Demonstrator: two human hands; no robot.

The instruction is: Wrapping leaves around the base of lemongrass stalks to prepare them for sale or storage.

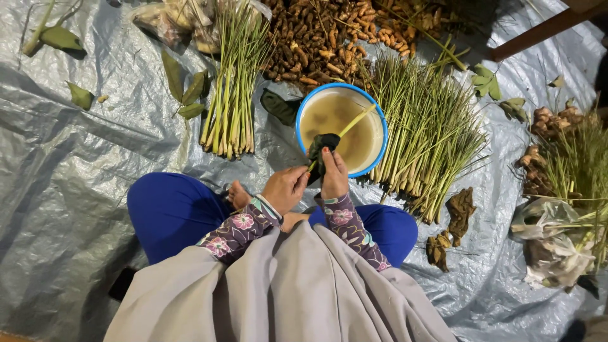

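I sit cross-legged on a grey tarp (76,164). My left hand (285,188) grips the lower end of a yellow-green lemongrass stalk (356,120). My right hand (334,177) presses a dark cloth-like wad (322,147) around the same stalk. The stalk's upper end reaches over a blue-rimmed bowl (303,111) of murky brown water. Both hands are just in front of the bowl's near rim.
A bundle of lemongrass stalks (232,88) lies left of the bowl, and a bigger heap (424,133) lies right of it. Brown turmeric-like roots (316,41) are piled behind. Loose green leaves (183,85), ginger-like roots (548,123) and crumpled plastic (551,240) lie around.
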